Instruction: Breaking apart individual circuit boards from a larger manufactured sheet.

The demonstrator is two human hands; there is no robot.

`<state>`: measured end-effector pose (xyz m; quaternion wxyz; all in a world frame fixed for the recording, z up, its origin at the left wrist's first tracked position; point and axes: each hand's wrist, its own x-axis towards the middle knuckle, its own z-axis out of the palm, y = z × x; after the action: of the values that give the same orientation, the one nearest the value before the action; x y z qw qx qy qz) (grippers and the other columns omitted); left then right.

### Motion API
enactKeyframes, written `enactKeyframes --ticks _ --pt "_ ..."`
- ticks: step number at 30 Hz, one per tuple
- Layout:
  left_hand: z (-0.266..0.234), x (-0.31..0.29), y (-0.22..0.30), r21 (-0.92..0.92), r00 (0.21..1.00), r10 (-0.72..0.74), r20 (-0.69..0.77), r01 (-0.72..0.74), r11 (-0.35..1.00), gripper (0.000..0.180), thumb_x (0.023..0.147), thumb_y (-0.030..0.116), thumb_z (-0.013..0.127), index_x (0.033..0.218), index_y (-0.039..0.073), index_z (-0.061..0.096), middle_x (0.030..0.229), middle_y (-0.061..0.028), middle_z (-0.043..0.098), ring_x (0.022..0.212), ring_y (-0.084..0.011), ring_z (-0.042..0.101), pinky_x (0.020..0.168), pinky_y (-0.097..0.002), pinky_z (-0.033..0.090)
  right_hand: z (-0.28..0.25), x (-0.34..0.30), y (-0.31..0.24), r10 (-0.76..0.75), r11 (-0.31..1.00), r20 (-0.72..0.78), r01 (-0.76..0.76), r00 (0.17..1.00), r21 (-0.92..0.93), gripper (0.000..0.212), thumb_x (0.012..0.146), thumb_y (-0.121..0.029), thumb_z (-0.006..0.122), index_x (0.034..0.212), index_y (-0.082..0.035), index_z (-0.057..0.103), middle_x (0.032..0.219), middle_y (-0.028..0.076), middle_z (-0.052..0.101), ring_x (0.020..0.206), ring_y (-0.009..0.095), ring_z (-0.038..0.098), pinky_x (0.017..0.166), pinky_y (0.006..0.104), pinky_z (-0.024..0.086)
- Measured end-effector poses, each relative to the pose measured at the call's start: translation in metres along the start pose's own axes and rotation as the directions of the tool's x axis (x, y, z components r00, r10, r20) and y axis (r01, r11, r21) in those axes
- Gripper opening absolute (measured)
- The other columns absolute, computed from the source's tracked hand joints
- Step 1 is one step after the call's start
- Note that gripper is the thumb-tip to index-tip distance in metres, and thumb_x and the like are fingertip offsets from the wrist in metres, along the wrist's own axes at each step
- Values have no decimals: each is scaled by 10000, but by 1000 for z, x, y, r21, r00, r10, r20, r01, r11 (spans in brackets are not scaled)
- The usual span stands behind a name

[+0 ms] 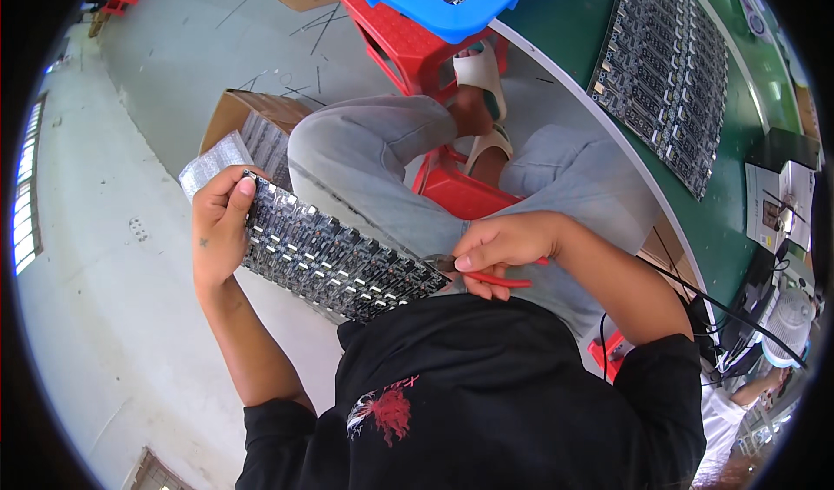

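IMO the trick here is keeping that circuit board panel [334, 251] steady in front of the black shirt [512, 377] and the red-handled pliers [497, 280] square to its right-hand corner, no twisting. Left hand [221, 221] pinches the far-left corner, thumb on top. Right hand [504, 245], elbow bent, has fingers curled round the handles; can't tell if the jaws are biting.

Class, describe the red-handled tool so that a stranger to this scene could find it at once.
Find the black shirt, then the right hand just above it. The red-handled tool is in that hand, its head at the right-hand end of the held circuit board. Unlike the bulky red stools beyond, it is slim and hand-held.
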<state>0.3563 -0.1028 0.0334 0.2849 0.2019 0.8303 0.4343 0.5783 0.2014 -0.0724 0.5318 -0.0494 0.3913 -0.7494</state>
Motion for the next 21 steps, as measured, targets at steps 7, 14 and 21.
enactKeyframes --ticks 7,14,21 --pt "-4 0 -11 -11 999 31 -17 -31 999 269 1046 218 555 1015 -30 655 869 1 634 804 -73 539 763 -237 440 4 -6 -1 -98 932 -95 58 991 -359 438 1062 -369 475 863 -4 611 751 31 636 678 121 593 629 283 482" --pt "-6 -4 -16 -13 998 13 -60 -14 1000 278 1047 234 555 1006 -22 655 879 3 633 817 -79 540 783 -242 438 3 -4 -2 -43 952 -94 12 995 -306 426 1072 -343 456 880 4 613 757 42 643 629 135 588 611 291 480" --pt "-8 -6 -26 -62 998 9 -67 -14 998 284 1040 250 567 997 -16 656 867 7 625 806 -76 534 779 -239 435 5 -3 6 89 975 23 -92 996 204 416 1071 -334 457 1178 12 662 839 66 676 727 143 642 690 272 504"
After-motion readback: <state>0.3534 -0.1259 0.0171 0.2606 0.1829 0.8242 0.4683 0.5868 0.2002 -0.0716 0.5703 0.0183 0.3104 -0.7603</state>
